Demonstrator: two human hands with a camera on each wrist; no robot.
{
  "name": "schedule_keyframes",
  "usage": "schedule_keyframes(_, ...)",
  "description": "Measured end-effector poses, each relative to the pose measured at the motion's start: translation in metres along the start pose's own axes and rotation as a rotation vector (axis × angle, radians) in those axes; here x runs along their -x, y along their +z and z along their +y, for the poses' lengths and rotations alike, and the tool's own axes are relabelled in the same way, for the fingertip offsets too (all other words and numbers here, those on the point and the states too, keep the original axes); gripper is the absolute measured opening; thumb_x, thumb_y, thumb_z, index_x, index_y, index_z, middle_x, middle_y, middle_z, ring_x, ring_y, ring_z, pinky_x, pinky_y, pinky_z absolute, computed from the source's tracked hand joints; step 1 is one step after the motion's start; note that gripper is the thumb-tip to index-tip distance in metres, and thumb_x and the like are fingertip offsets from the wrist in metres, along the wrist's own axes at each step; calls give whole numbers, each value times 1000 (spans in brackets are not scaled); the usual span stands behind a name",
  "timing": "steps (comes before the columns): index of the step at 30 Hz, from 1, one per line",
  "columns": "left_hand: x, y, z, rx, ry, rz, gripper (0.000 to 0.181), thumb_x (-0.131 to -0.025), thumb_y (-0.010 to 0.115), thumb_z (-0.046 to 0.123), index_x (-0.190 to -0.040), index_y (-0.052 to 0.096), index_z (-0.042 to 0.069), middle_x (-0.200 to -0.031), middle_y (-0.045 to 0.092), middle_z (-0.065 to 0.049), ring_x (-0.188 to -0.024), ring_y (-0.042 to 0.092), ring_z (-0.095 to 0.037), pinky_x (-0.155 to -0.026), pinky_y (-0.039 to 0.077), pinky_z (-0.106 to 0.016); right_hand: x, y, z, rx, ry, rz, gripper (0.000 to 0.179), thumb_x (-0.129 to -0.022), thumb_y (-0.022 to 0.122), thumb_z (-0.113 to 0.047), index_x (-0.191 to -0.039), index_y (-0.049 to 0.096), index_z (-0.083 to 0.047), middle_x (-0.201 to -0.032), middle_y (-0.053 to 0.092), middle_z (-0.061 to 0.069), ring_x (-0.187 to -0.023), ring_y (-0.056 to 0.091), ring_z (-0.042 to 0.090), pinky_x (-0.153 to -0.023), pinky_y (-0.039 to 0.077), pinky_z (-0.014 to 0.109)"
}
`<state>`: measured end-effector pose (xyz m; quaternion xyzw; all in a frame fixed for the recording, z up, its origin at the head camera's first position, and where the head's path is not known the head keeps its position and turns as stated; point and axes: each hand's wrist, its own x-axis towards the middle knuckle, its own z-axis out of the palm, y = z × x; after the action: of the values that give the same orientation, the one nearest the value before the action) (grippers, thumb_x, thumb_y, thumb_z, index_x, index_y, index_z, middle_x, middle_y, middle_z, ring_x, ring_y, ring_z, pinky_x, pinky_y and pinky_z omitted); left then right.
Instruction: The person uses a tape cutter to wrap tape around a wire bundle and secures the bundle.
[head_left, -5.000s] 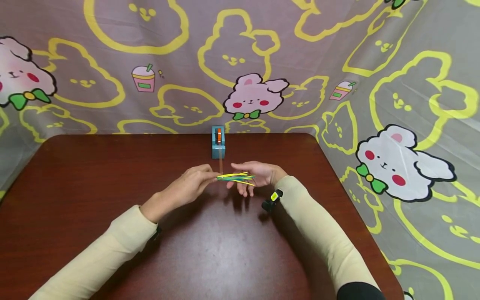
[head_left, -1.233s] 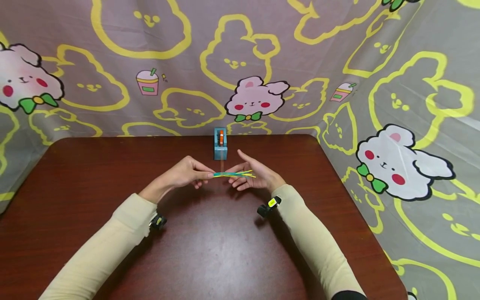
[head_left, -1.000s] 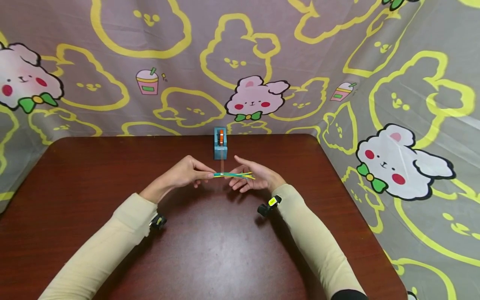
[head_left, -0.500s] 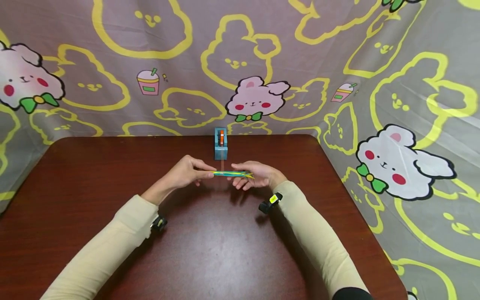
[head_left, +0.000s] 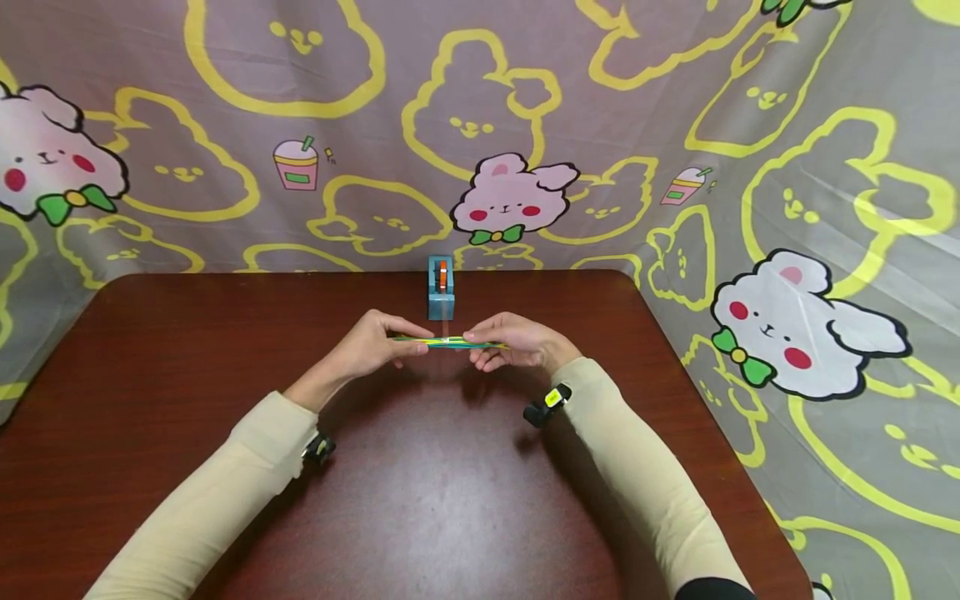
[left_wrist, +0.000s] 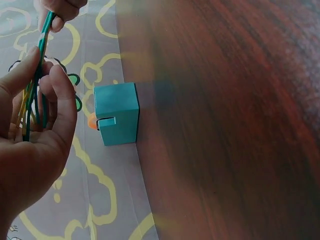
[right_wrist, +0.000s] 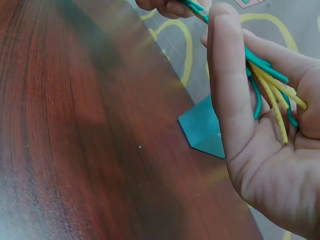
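Observation:
A thin bundle of green and yellow wires (head_left: 447,342) lies level between the two hands, above the table. My left hand (head_left: 367,343) pinches its left part between thumb and fingers; loose wire ends (left_wrist: 26,112) fan toward that palm in the left wrist view. My right hand (head_left: 519,342) pinches the right part, its own wire ends (right_wrist: 276,95) spreading over the palm. Behind the bundle stands a blue-green tape dispenser (head_left: 441,307) with an orange core. From it a strip of clear tape (head_left: 446,328) runs to the bundle's middle, where a whitish patch shows.
The dark reddish-brown table (head_left: 442,483) has its far edge just behind the dispenser. A patterned cloth (head_left: 360,133) hangs along the back and the right side. Each wrist carries a small black camera (head_left: 545,407).
The right hand, earlier with fingers spread beside the bundle, now pinches it. The bundle has shifted left, so its wires reach past the left fingers. The dispenser has stayed put.

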<state>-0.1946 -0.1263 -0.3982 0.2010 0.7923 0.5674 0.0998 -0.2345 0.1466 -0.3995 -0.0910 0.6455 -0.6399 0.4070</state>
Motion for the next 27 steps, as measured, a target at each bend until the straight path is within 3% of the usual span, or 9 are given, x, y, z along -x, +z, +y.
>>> schedule_keyframes(5, -1, -3, -2, 10, 0, -14, 22, -87, 79, 5, -109, 78, 1, -94, 74, -14, -65, 63, -30, -61, 58, -44, 2, 0, -5, 80, -38, 15, 43, -103, 58, -9, -128, 48, 24, -77, 69, 13, -65, 66, 17, -66, 59, 31)
schedule_keyframes(9, -3, -7, -6, 35, -34, -33, 27, -90, 78, 15, -114, 76, 2, -96, 74, -16, -67, 64, -31, -62, 59, -40, 3, 0, -7, 139, -69, 9, 42, -102, 60, -9, -126, 50, 24, -78, 69, 14, -66, 66, 18, -67, 59, 32)
schedule_keyframes(15, -10, -10, -15, 101, -139, -1, 47, -102, 59, 40, -115, 73, -3, -101, 73, -17, -64, 66, -24, -61, 58, -38, 6, 1, -8, 218, -134, -7, 35, -100, 62, -7, -119, 58, 22, -78, 68, 15, -65, 65, 19, -67, 59, 34)
schedule_keyframes(19, -15, -14, -20, 174, -234, -9, 62, -103, 50, 53, -119, 70, -4, -104, 72, -18, -64, 65, -22, -61, 58, -36, 8, 0, -8, 282, -194, -19, 23, -100, 63, -6, -112, 68, 12, -79, 68, 16, -66, 65, 20, -69, 59, 37)
schedule_keyframes(22, -18, -17, -21, 259, -329, -59, 74, -101, 44, 63, -124, 67, -3, -104, 72, -20, -65, 63, -21, -61, 57, -35, 9, 0, -9, 332, -246, -19, 18, -100, 63, -6, -109, 72, 6, -81, 69, 17, -67, 66, 21, -70, 60, 40)
schedule_keyframes(27, -22, -20, -20, 395, -451, -210, 95, -96, 32, 76, -135, 56, -7, -102, 73, -18, -63, 63, -17, -61, 56, -31, 9, 0, -11, 438, -319, 9, 25, -100, 64, -9, -115, 70, 10, -83, 70, 22, -68, 67, 23, -71, 60, 46)
